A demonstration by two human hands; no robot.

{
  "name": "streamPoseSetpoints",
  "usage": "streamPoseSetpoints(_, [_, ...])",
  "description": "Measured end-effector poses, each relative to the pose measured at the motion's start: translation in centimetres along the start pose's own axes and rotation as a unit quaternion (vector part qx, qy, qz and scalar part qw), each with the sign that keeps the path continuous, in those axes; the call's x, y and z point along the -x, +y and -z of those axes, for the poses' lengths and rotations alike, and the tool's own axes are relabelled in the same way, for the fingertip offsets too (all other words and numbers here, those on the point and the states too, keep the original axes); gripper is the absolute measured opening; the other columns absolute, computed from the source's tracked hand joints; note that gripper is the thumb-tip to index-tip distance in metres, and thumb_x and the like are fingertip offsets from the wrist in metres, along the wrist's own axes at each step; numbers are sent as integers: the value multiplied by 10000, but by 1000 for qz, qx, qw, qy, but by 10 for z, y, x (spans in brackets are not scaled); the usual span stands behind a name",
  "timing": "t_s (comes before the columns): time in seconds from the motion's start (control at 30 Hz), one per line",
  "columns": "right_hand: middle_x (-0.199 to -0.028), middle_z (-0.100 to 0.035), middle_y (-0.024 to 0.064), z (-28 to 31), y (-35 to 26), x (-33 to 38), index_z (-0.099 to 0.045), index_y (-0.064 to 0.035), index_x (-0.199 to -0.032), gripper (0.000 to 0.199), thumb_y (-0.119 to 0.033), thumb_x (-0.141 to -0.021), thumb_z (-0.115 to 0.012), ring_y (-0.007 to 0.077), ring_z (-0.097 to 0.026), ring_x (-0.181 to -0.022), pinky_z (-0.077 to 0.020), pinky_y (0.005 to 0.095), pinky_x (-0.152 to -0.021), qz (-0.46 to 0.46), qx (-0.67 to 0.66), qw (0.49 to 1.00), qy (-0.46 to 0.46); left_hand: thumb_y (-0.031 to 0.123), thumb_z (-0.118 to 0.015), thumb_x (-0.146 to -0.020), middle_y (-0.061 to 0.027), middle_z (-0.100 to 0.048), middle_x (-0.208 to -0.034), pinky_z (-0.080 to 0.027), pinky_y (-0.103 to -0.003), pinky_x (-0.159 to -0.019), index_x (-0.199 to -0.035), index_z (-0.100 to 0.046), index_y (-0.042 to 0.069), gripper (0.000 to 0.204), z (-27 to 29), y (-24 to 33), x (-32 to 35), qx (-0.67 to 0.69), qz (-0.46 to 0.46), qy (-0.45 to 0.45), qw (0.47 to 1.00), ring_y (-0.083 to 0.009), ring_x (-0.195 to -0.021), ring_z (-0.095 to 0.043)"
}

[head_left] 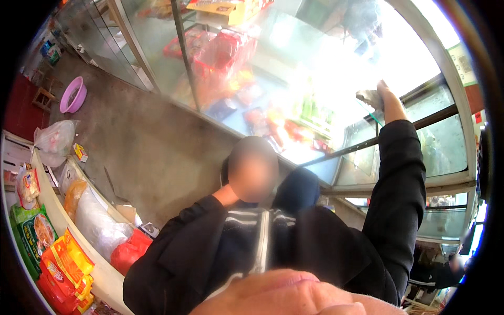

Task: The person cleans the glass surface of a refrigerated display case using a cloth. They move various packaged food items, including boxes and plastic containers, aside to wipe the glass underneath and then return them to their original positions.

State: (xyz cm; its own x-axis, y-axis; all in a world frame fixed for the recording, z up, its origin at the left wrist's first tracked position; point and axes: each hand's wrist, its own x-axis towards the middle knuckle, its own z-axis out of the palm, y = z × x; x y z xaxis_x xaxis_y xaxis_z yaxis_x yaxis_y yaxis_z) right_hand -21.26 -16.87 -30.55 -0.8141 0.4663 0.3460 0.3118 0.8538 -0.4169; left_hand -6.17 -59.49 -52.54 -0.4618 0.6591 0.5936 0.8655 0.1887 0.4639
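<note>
right hand (pixel 386 94): raised against glass display case (pixel 294 79), fingers closed around crumpled grey cloth (pixel 369 97) | cloth: wadded, pressed on the glass | left hand: tucked by the neck, fingers hidden, cannot tell

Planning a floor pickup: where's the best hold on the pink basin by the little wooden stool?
Take the pink basin by its rim, coming from above on the side away from the wooden stool. It sits upright on the concrete floor with its mouth up, so the thin rim is the only exposed edge to pinch. The stool crowds its far side. Whether it holds anything is unclear, so lift it level.
</note>
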Motion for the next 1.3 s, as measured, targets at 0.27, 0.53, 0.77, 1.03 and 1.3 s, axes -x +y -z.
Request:
streamPoseSetpoints(0.27, [-1176,-595,123,-21,-122,21,-605,-13,-1164,302,-181,-921,-544,212,-544,-1081,-421,334,-945,134,-184,964,-139,111,-649,-691,-124,-645,-906,-455,-449,-820,-854,-663,56,173,11,-6,-11,15,-29,32,999,-326,-860,-596])
streamPoseSetpoints(0.53, [-1297,-573,113,-48,-138,-4,-594,-16,-1235,367,-204,-919,-592,200,-522,-1179,-389,304,-1013,202,-269,905,-259,105,-645,-713,-118,-654,-936,-448,-453,-861,-861,-675,63,157,15,-9,-13,38,54,-47,997,-321,-912,-596])
streamPoseSetpoints(0.77, [-1196,-628,121,-22,-88,-10,-618,-16,-1185,369,-284,-933,-584,209,-558,-1112,-430,305,-956,737,-107,665,-58,130,-637,-736,-114,-649,-945,-456,-446,-839,-907,-670,84,180,1,-6,-9,-23,73,-75,994,-318,-902,-596])
streamPoseSetpoints(1.03, [-1082,-630,143,9,11,30,-587,-25,-1156,335,-267,-940,-503,234,-562,-1022,-441,354,-871,110,-36,984,-135,94,-645,-718,-114,-653,-938,-472,-435,-801,-874,-681,86,161,7,8,-9,-64,12,4,998,-314,-880,-604])
streamPoseSetpoints(1.3, [-701,-586,100,55,-19,132,-614,57,-904,164,-51,-820,-526,173,-507,-687,-433,360,-632,219,-63,971,-68,113,-645,-736,-10,-621,-999,-365,-395,-928,-811,-664,131,79,3,25,0,-94,17,-75,993,-205,-1011,-562])
